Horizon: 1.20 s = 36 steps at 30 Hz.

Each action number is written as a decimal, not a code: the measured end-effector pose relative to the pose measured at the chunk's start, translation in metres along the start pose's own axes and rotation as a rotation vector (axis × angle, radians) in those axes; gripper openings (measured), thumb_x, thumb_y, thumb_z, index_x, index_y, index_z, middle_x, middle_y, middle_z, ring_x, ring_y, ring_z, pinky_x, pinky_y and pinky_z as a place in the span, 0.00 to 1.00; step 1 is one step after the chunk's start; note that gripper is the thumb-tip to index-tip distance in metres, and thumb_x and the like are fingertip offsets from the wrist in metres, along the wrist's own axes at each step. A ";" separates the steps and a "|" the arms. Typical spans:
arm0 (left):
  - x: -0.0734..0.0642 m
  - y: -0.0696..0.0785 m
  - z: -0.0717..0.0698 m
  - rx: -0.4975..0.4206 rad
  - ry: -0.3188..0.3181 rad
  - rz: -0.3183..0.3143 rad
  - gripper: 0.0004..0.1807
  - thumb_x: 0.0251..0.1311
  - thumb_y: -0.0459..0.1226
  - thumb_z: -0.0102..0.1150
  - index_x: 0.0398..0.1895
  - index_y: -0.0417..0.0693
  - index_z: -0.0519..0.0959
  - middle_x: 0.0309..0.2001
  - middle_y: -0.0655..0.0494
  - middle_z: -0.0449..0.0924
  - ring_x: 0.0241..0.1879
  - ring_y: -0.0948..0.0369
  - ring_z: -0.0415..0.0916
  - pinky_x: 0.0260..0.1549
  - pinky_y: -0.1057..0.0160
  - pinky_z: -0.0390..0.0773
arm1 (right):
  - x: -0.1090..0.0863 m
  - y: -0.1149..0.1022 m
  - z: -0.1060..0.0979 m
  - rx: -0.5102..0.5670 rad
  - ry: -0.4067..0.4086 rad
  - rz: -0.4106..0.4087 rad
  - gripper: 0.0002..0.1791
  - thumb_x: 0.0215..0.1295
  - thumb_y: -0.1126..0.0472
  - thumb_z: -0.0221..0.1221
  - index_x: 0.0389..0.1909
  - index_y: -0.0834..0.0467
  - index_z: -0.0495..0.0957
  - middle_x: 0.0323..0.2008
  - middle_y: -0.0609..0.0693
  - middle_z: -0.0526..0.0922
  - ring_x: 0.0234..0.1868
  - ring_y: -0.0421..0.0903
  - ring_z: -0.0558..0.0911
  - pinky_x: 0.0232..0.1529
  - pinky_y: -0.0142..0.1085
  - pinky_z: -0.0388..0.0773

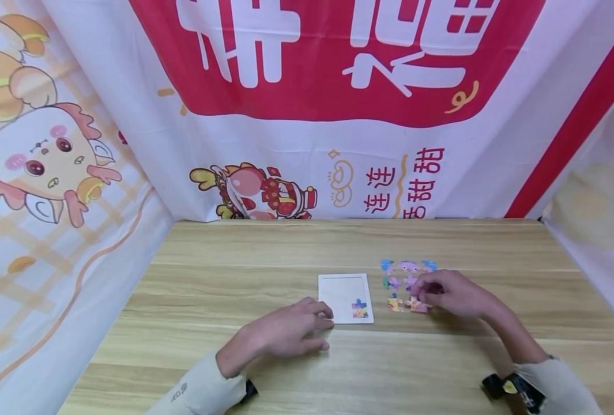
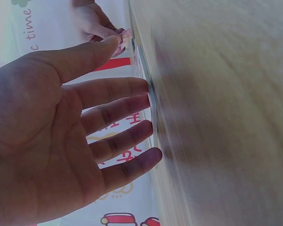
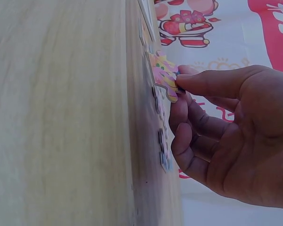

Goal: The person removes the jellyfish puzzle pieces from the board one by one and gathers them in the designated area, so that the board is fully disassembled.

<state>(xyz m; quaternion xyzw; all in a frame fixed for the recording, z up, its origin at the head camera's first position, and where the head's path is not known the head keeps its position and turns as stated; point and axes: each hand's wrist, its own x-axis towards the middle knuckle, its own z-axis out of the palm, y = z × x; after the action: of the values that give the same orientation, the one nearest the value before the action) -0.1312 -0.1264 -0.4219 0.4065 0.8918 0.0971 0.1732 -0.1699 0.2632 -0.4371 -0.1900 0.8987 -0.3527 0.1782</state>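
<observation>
My right hand (image 1: 457, 293) pinches a pink and yellow jigsaw piece (image 3: 164, 75) between thumb and forefinger. In the right wrist view the piece is tilted, close over the wooden table, with its other fingers curled beneath. Several loose jigsaw pieces (image 1: 407, 267) lie in rows around that hand. To their left lies a white puzzle tray (image 1: 340, 291), with joined colourful pieces (image 1: 359, 309) in its lower right corner. My left hand (image 1: 290, 328) is at the tray's left edge, fingers spread and loosely extended, holding nothing. In the left wrist view its fingertips (image 2: 144, 87) are right at the tray's rim.
The wooden table (image 1: 223, 253) has a light grain. Behind it hangs a red and white printed cloth (image 1: 307, 104), meeting the table's far edge. Patterned cloths stand at left (image 1: 115, 288) and right (image 1: 592, 248). Dark straps (image 1: 522, 392) sit at the sleeve ends.
</observation>
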 end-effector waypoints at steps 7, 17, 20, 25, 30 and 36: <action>0.000 0.001 -0.001 -0.012 0.005 0.001 0.26 0.76 0.52 0.62 0.71 0.52 0.81 0.72 0.59 0.78 0.72 0.60 0.72 0.72 0.59 0.77 | 0.001 0.001 0.002 -0.009 0.013 -0.002 0.08 0.74 0.68 0.63 0.44 0.53 0.87 0.40 0.45 0.87 0.43 0.46 0.78 0.43 0.31 0.79; 0.000 0.001 -0.001 -0.008 0.007 0.002 0.26 0.76 0.52 0.62 0.71 0.52 0.82 0.71 0.59 0.78 0.71 0.61 0.72 0.72 0.59 0.78 | 0.005 -0.002 0.009 -0.045 0.042 0.042 0.08 0.73 0.68 0.64 0.42 0.51 0.88 0.39 0.44 0.87 0.39 0.43 0.78 0.38 0.31 0.77; 0.000 0.001 -0.002 -0.011 0.004 0.002 0.26 0.76 0.52 0.62 0.71 0.52 0.82 0.71 0.59 0.78 0.71 0.60 0.72 0.72 0.59 0.77 | 0.005 -0.001 0.010 -0.039 0.044 0.048 0.09 0.70 0.69 0.67 0.43 0.51 0.88 0.38 0.44 0.88 0.38 0.43 0.79 0.38 0.30 0.79; 0.000 0.001 -0.002 -0.012 0.001 0.002 0.26 0.76 0.52 0.62 0.71 0.52 0.81 0.72 0.59 0.77 0.72 0.60 0.72 0.73 0.59 0.77 | 0.006 -0.001 0.011 -0.073 0.042 0.053 0.10 0.68 0.69 0.69 0.42 0.51 0.87 0.39 0.43 0.88 0.41 0.44 0.79 0.41 0.30 0.80; 0.000 0.001 -0.002 -0.013 0.000 0.003 0.26 0.77 0.52 0.62 0.71 0.53 0.81 0.72 0.59 0.77 0.71 0.60 0.72 0.73 0.59 0.77 | 0.007 -0.001 0.010 -0.082 0.036 0.080 0.09 0.68 0.69 0.69 0.42 0.51 0.87 0.39 0.43 0.88 0.41 0.44 0.79 0.40 0.31 0.80; 0.000 0.000 0.000 -0.010 -0.003 -0.001 0.26 0.77 0.53 0.61 0.71 0.53 0.81 0.72 0.60 0.77 0.72 0.61 0.71 0.73 0.59 0.76 | 0.006 -0.001 0.010 -0.088 0.039 0.067 0.09 0.68 0.69 0.70 0.42 0.52 0.87 0.38 0.44 0.87 0.39 0.44 0.78 0.38 0.31 0.79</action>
<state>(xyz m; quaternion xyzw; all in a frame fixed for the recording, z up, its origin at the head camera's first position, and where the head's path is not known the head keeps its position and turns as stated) -0.1314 -0.1260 -0.4215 0.4052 0.8913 0.1009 0.1766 -0.1707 0.2537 -0.4441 -0.1604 0.9226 -0.3102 0.1638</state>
